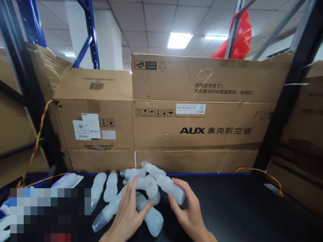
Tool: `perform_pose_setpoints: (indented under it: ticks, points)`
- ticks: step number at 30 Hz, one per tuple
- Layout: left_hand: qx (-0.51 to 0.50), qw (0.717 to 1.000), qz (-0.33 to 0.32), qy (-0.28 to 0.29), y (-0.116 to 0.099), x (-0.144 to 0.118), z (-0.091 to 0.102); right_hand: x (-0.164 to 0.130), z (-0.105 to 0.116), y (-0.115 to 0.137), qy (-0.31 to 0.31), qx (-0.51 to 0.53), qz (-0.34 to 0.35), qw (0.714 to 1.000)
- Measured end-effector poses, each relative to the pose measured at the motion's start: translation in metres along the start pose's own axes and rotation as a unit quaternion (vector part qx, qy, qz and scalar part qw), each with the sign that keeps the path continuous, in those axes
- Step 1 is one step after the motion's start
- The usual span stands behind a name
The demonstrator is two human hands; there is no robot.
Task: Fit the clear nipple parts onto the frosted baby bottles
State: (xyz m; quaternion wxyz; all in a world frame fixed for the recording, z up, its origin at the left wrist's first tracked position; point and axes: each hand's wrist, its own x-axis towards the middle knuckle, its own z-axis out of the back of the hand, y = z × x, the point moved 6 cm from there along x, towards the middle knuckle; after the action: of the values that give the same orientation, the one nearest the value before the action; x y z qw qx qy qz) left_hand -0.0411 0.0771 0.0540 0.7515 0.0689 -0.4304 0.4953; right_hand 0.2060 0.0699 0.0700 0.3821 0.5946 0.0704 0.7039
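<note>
Several translucent white plastic bottles with clear caps lie in a loose pile on the black tabletop (239, 208). My right hand (189, 210) has its thumb and fingers around the base of one bottle (171, 188), whose other end points up and left over the pile. My left hand (128, 208) reaches across the pile, fingers stretched and thumb apart. Under its thumb is a wide-bodied bottle (154, 220); a capped bottle (104, 213) sticks out on its left. Another bottle (152, 188) lies between my hands. Whether my left fingers touch any bottle, I cannot tell.
Cardboard panels (156, 137) stand along the back edge, between dark rack posts (285, 90). Two more bottles (110, 188) lie left of the pile. A red and yellow wire (267, 172) hangs at the right. The lower left corner is pixelated.
</note>
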Motion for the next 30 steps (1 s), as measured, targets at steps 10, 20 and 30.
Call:
perform_pose_setpoints:
  ticks: [10, 20, 30]
  points:
    - [-0.019, 0.995, -0.056, 0.080, -0.016, 0.006, 0.005, -0.011, -0.012, 0.019, 0.075, 0.007, 0.081, 0.994]
    - [0.071, 0.995, -0.030, 0.060, -0.002, 0.004, 0.002, -0.013, -0.021, -0.030, 0.144, 0.004, -0.078, 0.987]
    - [0.051, 0.995, 0.002, 0.088, 0.006, -0.003, -0.007, -0.014, -0.018, -0.038, 0.165, -0.015, -0.137, 0.977]
